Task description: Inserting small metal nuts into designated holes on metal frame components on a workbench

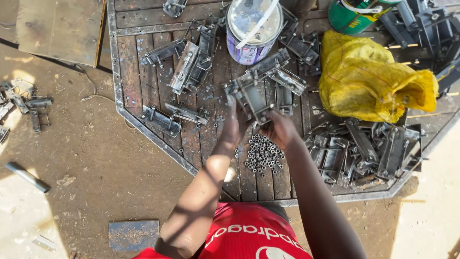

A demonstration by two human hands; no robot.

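Both hands' grip (L (233,125), R (279,128)), metal bracket (250,98) betw.

Between the fingers (249,117) sits a dull grey, rough steel bracket (250,98); just below them, small matt metal tube pieces (262,154) lie on the worn, paint-flecked wooden plank surface (134,72), seemingly steel-edged.

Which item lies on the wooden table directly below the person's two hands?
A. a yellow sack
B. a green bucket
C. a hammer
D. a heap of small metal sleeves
D: the heap of small metal sleeves lies just under the left hand and right hand, which hold a metal bracket.
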